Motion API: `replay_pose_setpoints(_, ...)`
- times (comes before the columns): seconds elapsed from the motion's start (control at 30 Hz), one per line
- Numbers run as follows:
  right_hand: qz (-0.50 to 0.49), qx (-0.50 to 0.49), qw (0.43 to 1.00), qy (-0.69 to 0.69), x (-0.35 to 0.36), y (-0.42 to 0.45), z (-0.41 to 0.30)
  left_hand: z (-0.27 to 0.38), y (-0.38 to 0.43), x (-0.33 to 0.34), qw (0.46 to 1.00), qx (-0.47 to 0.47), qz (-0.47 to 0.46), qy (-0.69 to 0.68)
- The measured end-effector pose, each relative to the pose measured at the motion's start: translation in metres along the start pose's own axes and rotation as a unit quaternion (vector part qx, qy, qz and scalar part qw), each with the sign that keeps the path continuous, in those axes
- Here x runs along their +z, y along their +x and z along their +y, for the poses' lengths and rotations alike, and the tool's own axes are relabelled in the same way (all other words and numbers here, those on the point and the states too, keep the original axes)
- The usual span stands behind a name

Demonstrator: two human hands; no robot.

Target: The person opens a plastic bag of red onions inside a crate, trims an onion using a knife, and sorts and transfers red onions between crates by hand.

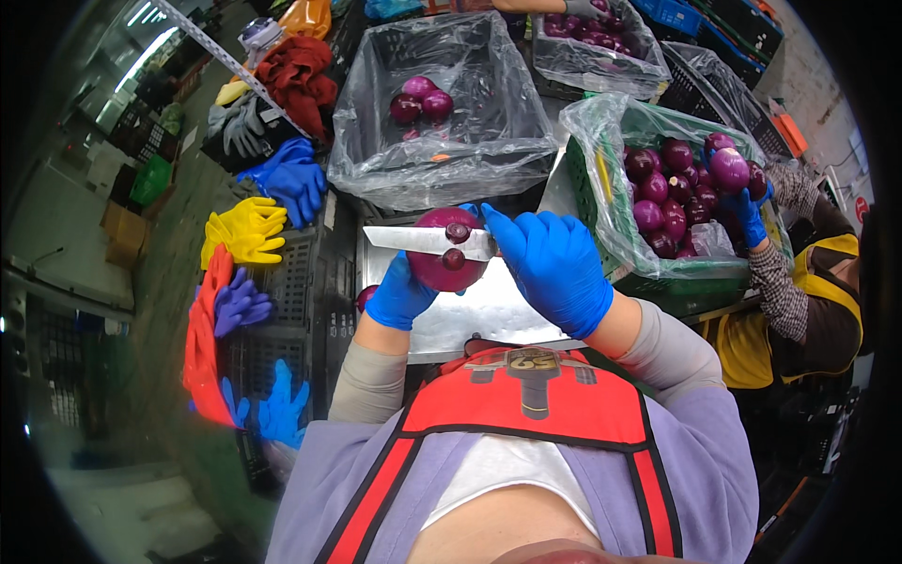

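My left hand (403, 296), in a blue glove, holds a large peeled red onion (437, 277) from below and behind. In my gloved right hand (560, 275) is a knife (398, 238), its wide blade lying flat across the onion and pointing left. Two small round dark purple pieces (457, 233), seemingly onion, show at the blade; I cannot tell whether they rest on it. Below both hands is a shiny metal work surface (486, 317). Another red onion (366, 297) is partly hidden beside my left hand.
Ahead stands a black crate lined with clear plastic (486, 158), a few onions inside. A lined green crate (599, 233) full of onions is at right, with a co-worker's gloved hand (747, 215) over it. Yellow gloves (243, 229) and others lie on black crates (289, 289) at left.
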State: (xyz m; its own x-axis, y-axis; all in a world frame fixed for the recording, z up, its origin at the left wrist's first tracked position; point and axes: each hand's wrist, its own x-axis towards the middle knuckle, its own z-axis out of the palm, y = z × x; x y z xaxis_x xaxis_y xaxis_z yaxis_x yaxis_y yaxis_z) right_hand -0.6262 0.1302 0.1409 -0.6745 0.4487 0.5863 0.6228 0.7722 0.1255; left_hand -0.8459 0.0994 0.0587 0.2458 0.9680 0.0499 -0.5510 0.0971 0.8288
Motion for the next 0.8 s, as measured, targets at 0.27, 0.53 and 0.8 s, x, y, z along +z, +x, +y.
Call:
replay_pose_setpoints(0.27, -0.023, 0.010, 1.000, 0.007, 0.005, -0.008, 0.004, -0.009, 0.000, -0.009, 0.997, 0.018, 0.043, -0.058)
replay_pose_setpoints(0.53, -0.010, 0.004, 1.000, 0.004, 0.004, 0.003, 0.001, -0.009, -0.002, -0.016, 0.997, 0.010, -0.018, -0.072)
replay_pose_setpoints(0.8, 0.048, 0.105, 0.985, 0.128, 0.036, 0.008, 0.028, 0.004, 0.001, 0.007, 0.995, 0.009, -0.063, -0.072)
